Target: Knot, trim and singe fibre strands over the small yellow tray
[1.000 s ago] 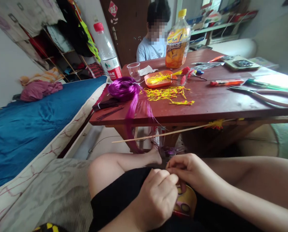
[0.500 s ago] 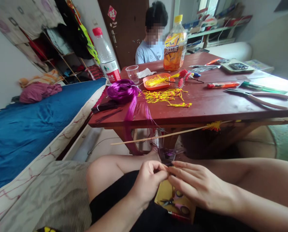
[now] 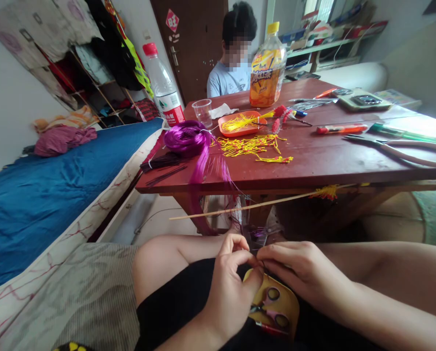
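Above my lap, my left hand and my right hand meet at the fingertips. Both are closed in a pinch around a thin dark strand, mostly hidden by the fingers, so its kind is unclear. Just beneath them a yellow tray rests on my lap. Inside it lie small scissors with pinkish handles and a red item, partly covered by my left hand.
On the red table are a purple thread bundle, yellow stamens, an orange dish, pliers, a tea bottle and a water bottle. A thin stick juts along the table's front. A person sits opposite.
My left hand has turned and its thumb has come lower over the tray. The right fingers, stretched before, are now bent in. More of the scissors and tray shows.
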{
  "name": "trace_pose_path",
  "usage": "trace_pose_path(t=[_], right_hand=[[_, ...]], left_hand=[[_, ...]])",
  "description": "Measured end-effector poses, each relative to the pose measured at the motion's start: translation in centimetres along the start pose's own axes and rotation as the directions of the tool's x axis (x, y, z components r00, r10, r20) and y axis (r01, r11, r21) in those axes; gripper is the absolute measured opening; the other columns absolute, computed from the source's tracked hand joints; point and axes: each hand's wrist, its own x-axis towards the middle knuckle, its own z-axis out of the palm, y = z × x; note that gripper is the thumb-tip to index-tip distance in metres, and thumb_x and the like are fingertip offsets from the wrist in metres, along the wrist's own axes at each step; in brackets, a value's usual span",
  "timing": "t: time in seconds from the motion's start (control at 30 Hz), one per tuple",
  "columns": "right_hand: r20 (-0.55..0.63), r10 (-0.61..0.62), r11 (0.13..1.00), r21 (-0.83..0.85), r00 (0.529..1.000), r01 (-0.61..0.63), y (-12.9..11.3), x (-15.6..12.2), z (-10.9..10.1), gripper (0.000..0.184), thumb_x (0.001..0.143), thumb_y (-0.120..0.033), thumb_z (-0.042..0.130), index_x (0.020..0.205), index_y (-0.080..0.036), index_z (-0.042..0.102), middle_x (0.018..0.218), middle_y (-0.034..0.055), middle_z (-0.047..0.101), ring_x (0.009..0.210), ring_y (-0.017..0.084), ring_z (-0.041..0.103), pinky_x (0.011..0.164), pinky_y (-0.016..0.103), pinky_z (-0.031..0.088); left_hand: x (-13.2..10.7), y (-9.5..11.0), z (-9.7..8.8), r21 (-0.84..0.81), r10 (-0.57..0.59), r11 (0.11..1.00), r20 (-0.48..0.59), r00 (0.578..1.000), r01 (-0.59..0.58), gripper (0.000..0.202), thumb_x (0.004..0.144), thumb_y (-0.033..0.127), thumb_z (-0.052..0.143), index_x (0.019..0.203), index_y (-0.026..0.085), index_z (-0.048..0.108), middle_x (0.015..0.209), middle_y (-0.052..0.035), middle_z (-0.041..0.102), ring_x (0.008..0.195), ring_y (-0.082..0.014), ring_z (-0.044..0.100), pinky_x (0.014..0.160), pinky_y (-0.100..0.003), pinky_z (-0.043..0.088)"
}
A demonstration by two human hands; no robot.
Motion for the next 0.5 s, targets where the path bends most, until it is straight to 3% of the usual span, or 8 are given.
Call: trace_pose_path(t=[0.17,0.3,0.4,0.5], right_hand=[[0.128,0.332,0.905,0.236,0.935,-0.354,-0.6,0.8,-0.1,0.016,0.082,-0.019,0.049,0.071,-0.016,0.061,0.058,-0.0009,0.059,0.053,0.012,0.057,0.051,0.021,0.042],[0.183,0.434,0.774,0.425,0.882,-0.469,-0.4,0.9,0.2,0.015,0.079,-0.024,0.049,0.067,-0.017,0.056,0.056,-0.0029,0.052,0.051,0.012,0.054,0.049,0.022,0.040],[0.232,0.467,0.689,0.510,0.853,-0.516,-0.1,1.0,0.4,0.013,0.076,-0.026,0.050,0.067,-0.017,0.053,0.054,-0.0035,0.052,0.048,0.012,0.053,0.046,0.021,0.039],[0.294,0.476,0.636,0.536,0.829,-0.555,0.0,1.2,0.4,0.012,0.073,-0.025,0.051,0.063,-0.017,0.052,0.051,-0.0038,0.051,0.044,0.010,0.052,0.043,0.020,0.038]], left_hand=[[-0.7,-0.5,0.3,0.248,0.291,0.929,-0.029,0.956,-0.275,0.018,0.069,-0.002,0.051,0.061,0.014,0.052,0.080,-0.0028,0.042,0.076,-0.0143,0.047,0.067,-0.024,0.042],[-1.0,-1.1,0.3,0.376,0.470,0.824,-0.036,0.882,-0.424,0.020,0.071,-0.004,0.048,0.063,0.014,0.051,0.080,-0.0031,0.041,0.076,-0.0139,0.045,0.067,-0.024,0.044],[-1.2,-1.4,0.0,0.459,0.592,0.701,0.054,0.804,-0.547,0.018,0.074,-0.004,0.048,0.070,0.013,0.054,0.086,-0.0059,0.047,0.081,-0.0158,0.045,0.071,-0.027,0.045],[-1.1,-1.6,-0.6,0.493,0.701,0.532,0.199,0.685,-0.688,0.014,0.076,-0.003,0.051,0.079,0.009,0.057,0.091,-0.0089,0.057,0.083,-0.0181,0.046,0.073,-0.030,0.045]])
